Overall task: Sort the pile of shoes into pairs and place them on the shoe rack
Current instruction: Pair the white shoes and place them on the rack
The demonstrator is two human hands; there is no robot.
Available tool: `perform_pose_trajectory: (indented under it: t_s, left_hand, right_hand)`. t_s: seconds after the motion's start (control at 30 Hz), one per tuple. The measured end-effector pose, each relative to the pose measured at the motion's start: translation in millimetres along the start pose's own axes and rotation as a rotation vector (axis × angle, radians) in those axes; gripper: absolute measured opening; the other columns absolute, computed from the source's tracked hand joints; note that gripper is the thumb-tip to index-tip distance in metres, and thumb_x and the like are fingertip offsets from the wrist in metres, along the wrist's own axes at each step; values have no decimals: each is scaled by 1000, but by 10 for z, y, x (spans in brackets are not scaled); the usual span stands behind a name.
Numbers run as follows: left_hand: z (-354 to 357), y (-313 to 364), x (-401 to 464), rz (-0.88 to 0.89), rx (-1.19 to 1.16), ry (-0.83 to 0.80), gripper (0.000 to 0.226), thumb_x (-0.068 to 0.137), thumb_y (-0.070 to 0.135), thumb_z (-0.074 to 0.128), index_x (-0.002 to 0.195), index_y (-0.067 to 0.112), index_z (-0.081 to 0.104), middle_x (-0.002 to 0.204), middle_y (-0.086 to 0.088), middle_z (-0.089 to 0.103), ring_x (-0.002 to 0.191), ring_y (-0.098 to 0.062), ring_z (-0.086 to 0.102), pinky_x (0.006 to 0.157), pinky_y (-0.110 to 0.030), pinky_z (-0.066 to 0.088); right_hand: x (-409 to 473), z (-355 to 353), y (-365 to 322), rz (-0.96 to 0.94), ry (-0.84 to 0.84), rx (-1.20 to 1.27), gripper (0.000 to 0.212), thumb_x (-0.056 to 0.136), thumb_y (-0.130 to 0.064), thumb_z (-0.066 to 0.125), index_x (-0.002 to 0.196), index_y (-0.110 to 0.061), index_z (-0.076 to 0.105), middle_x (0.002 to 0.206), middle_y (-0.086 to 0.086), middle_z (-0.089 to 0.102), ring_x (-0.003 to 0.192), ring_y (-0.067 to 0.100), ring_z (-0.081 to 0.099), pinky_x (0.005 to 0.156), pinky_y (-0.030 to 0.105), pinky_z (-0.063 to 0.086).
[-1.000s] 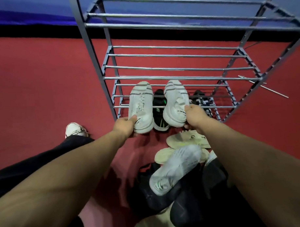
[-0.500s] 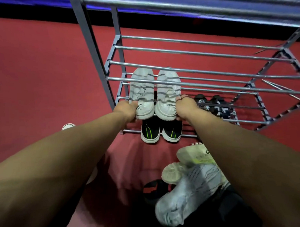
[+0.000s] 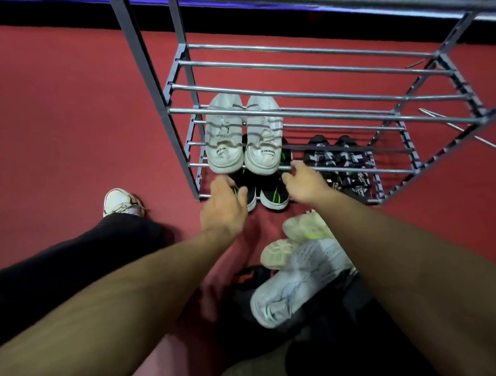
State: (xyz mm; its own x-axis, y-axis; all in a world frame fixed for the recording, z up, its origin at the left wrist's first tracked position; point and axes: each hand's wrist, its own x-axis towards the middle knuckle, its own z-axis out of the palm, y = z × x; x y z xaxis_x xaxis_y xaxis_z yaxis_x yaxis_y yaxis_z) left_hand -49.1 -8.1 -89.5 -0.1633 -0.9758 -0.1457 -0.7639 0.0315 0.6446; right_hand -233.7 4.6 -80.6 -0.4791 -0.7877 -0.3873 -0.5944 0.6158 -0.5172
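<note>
A pair of white sneakers point(image 3: 243, 137) stands side by side on a middle shelf of the grey metal shoe rack point(image 3: 295, 113), heels toward me. My left hand point(image 3: 223, 208) hovers just below the left sneaker's heel, fingers relaxed, holding nothing. My right hand point(image 3: 304, 184) is beside the right sneaker's heel, loosely curled and empty. On the bottom shelf sit a black pair with green stripes point(image 3: 272, 194) and a black-and-white patterned pair point(image 3: 336, 162). A pile of shoes point(image 3: 294, 273) lies on the floor under my right forearm, white and cream ones on top of dark ones.
The floor is red carpet point(image 3: 70, 123). My own white-shoed foot point(image 3: 120, 202) and black trouser leg are at the left. The rack's upper shelves hold nothing. A loose metal rod point(image 3: 464, 131) sticks out at the rack's right side.
Both hands carried the white sneakers onto the middle shelf, let go of the heels and drew back toward me. The sneakers now rest on the bars.
</note>
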Motion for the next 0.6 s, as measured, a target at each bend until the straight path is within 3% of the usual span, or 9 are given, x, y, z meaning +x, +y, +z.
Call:
perform_pose_trajectory:
  t_s: [0.17,0.23,0.33,0.47,0.53,0.6]
  left_hand:
    - [521,-69,-598,-35,104,-490,43,85,48,50,117,23,37,110,-10,65,103,-36,62,90,-45,49]
    - [607,-74,-796,-58,198,-614,50,89,45,52,127,15,37,121,-12,60,112,-35,58,94,-42,46]
    - [681,-193,-1046,-182,289,-682,56,90,39,53,135,9,40,137,-15,48,123,-36,50,101,-41,42]
    - [690,-415,-1271,-208,247,-795,63,88,50,56,130,5,46,126,-14,60,110,-31,60,77,-30,43]
    - [653,-484,-1318,-236,144,-759,66,87,46,60,137,9,39,128,-12,59,112,-29,58,85,-31,45]
    - [634,-489,-1332,-255,46,-703,65,83,44,65,136,12,45,126,-11,61,108,-29,62,87,-33,51]
  right_hand:
    - [-594,127,453,75,32,-191,49,96,-30,42,141,-14,37,143,15,44,127,36,48,102,44,44]
    - [-881,194,628,161,27,-248,47,94,-24,43,140,-15,39,143,12,42,126,35,47,97,44,44]
    - [-1256,391,893,330,-59,-235,48,92,-20,45,140,-15,37,144,11,39,128,34,46,97,43,43]
    - [-1567,669,1211,451,-106,-14,53,91,-25,48,139,-8,36,141,17,45,124,36,49,99,40,46]
    - [-1670,739,1287,497,-154,141,55,92,-33,51,138,-8,36,136,15,51,117,35,55,91,40,52]
    - [-1740,785,1317,564,-207,359,54,89,-39,56,134,-14,40,132,9,53,108,31,58,79,40,58]
